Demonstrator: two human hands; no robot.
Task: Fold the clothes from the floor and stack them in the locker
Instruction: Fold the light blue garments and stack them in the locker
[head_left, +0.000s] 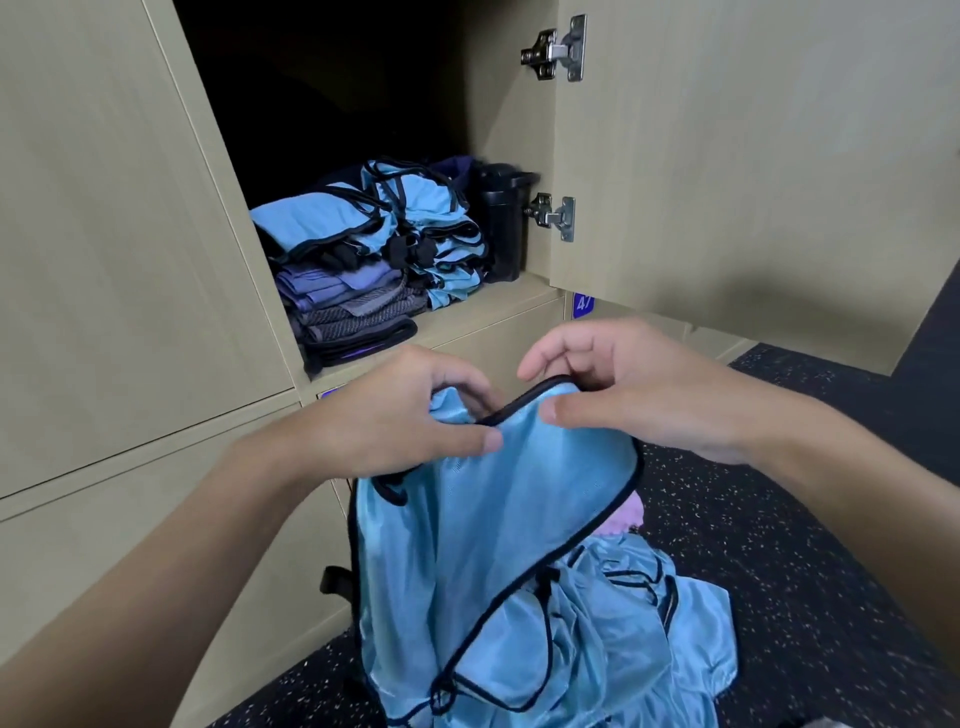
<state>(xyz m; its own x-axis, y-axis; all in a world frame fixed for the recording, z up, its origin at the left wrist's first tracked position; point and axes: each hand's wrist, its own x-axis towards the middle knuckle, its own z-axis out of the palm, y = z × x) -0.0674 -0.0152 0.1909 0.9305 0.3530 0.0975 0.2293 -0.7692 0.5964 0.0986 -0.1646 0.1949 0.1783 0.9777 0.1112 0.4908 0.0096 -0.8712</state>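
Two hands were seen in front of an open locker (498, 306). A light-blue vest (493, 519) with black trim was held up between them by its top edge. A bunch of the cloth was pinched between the thumb and fingers of the left hand (415, 415). The thumb of the right hand (623, 395) was pressed on the near face, and its fingers were curled over the trim. The lower part of the vest was draped down onto a heap of blue clothes (654, 623) on the dark speckled floor (805, 571), where a bit of pink cloth (626, 514) was also seen. Inside the locker, grey and purple folded clothes (348, 306) were stacked at the left with a blue piece on top. A stack of folded blue clothes (441, 234) was set just beside them. A black bottle (501, 223) was stood at the right, near the lower hinge (556, 217) of the opened door (753, 156).
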